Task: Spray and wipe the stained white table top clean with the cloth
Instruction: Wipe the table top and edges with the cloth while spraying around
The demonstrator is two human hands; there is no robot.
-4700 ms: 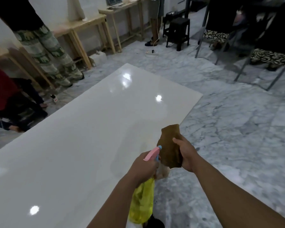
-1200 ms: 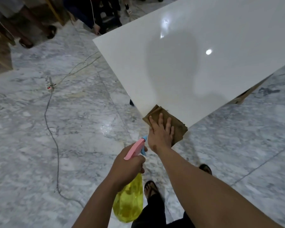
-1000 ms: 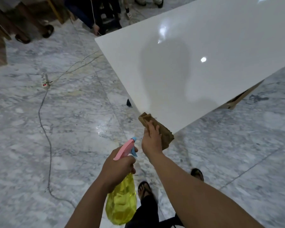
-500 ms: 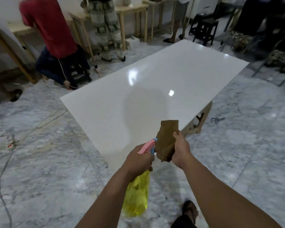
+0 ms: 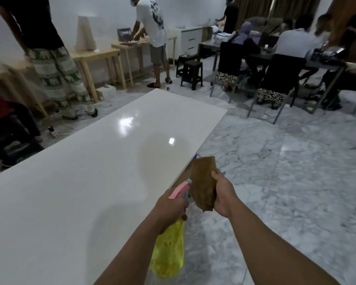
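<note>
The glossy white table top [image 5: 86, 177] stretches from the lower left to the upper middle of the head view. My left hand [image 5: 170, 206] grips the neck of a yellow spray bottle [image 5: 169, 251] with a pink trigger head, held just off the table's right edge. My right hand [image 5: 223, 197] holds a folded brown cloth [image 5: 202, 182] upright in the air beside the bottle, above the floor and off the table. No stain shows on the shiny surface from here.
Marble floor [image 5: 276, 171] lies to the right. Several people stand or sit around: one in patterned trousers [image 5: 57, 79] at the far left, one at wooden tables [image 5: 97, 56], others on black chairs [image 5: 280, 79]. A black stool [image 5: 191, 74] stands behind the table.
My right hand lifted the cloth off the table's corner and now holds it up in the air. The view swung up and along the table, with both hands beside its right edge.
</note>
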